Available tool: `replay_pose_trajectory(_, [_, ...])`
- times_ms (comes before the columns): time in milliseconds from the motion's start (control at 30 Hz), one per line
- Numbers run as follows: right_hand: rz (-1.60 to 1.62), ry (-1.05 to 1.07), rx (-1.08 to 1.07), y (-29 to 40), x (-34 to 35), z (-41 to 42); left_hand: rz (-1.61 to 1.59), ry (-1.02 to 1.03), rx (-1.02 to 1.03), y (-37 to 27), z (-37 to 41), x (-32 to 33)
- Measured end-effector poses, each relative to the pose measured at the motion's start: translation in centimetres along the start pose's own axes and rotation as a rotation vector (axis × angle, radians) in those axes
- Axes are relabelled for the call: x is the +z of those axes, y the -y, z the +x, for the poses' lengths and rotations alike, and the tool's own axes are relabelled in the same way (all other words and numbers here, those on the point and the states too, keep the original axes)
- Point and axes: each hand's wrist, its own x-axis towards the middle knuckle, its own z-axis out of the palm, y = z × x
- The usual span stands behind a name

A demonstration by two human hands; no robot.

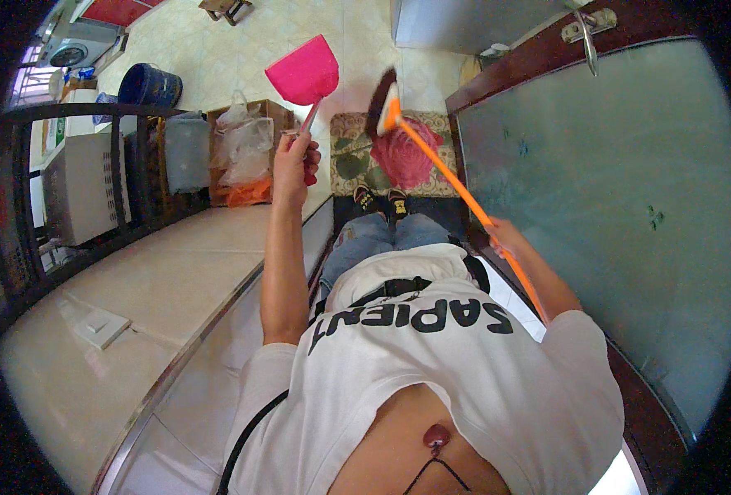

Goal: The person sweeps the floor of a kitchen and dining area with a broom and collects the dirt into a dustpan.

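My left hand [295, 162] is closed around the handle of a pink dustpan [308, 71], which is raised with its pan pointing away from me. In my right hand [506, 236] is the orange stick of a broom [449, 170], slanting from my forearm to the upper left. The broom's orange and white head with dark bristles [381, 102] appears over the far part of a floor mat [350, 133]. Whether the bristles touch the mat or floor I cannot tell. A large pink rose pattern covers part of the mat, and my shoes stand at its near edge.
A frosted glass door [594, 161] with a metal handle [588, 40] is close on my right. On the left are a tiled ledge with a wall switch [102, 326], a dark metal rack [114, 179], a cardboard box [282, 114] with plastic bags [241, 148], and a blue bucket [150, 86].
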Motion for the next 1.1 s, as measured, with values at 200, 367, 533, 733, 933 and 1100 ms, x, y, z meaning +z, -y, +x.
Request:
replay_pose_trajectory(200, [0.031, 0.220, 0.233, -2.5, -2.3, -0.4, -0.098, -0.015, 0.004, -0.7, -0.9, -1.1])
replay_pose_trajectory(367, [-0.027, 0.176, -0.022, 5.8, 2.1, 9.0, -0.134, -0.030, 0.024, -0.6, -2.3, -2.2])
replay_pose_trajectory(533, [-0.116, -0.064, -0.354, 13.5, 6.8, 16.5, -0.106, -0.027, 0.038, -2.4, -2.8, -1.6])
replay_pose_trajectory(733, [-0.298, 0.202, -0.354, 17.0, 7.5, 9.1, -0.094, -0.074, 0.093, -3.5, -1.5, -1.9])
replay_pose_trajectory(933, [-0.510, 0.437, -0.169, 20.7, 12.5, 6.7, -0.163, -0.081, 0.084, -5.3, 1.8, -2.2])
replay_pose_trajectory(1100, [-0.748, 0.596, -0.212, 23.8, 15.9, 15.5, -0.175, -0.128, 0.085, -6.9, 5.6, -3.4])
